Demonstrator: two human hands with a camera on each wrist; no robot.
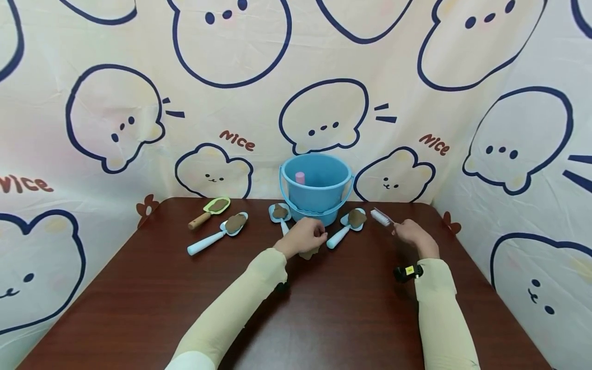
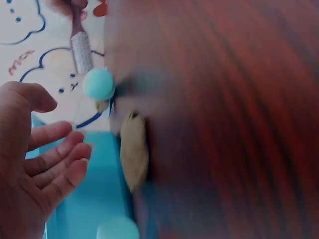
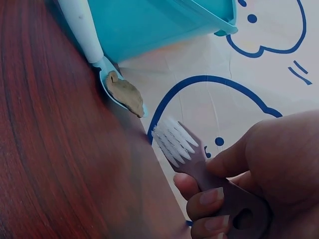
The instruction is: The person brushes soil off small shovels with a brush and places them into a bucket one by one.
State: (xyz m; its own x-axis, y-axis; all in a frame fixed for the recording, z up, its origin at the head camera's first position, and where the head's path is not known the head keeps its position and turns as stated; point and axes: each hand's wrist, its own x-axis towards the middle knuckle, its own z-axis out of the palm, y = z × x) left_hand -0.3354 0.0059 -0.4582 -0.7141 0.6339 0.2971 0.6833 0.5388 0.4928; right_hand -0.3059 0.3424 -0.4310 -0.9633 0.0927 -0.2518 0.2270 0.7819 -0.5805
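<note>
My right hand grips a small brush by its dark handle, its white bristles pointing away from the fingers and raised off the table. My left hand hovers in front of the blue bucket, holding nothing, its fingers loosely bent. Just below it a brown lump lies on the table, partly hidden by the hand in the head view. A light-blue shovel with a brown lump on its blade lies between the two hands. Another blue shovel with a lump is partly covered by the left hand.
At the left lie a blue shovel with a brown lump and a green shovel with a wooden handle, also loaded. A pink item sticks up inside the bucket. Patterned cloth walls border the dark wooden table.
</note>
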